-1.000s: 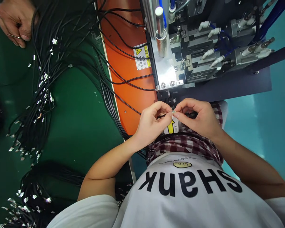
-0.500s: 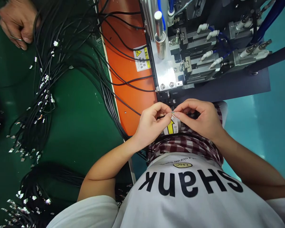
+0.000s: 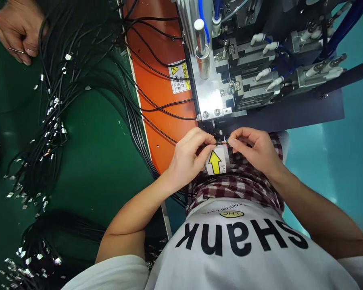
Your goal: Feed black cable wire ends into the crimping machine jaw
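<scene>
2 hands pinch 1 black wire (image 3: 221, 142) at the near edge of the machine (image 3: 211, 94): left hand (image 3: 189, 159) and right hand (image 3: 255, 151) both closed on it, just above the yellow arrow sticker (image 3: 215, 162). another person's hand (image 3: 16, 28) grips black cables (image 3: 63, 80) at the far left corner of the green desk (image 3: 93, 169).

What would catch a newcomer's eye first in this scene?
At centre, the left hand and right hand pinch a cable end with coloured wire tips, above a yellow arrow label and below the machine. To the left, a mass of black cables with metal tips sprawls over the green bench; another person's hand is at top left.
</scene>
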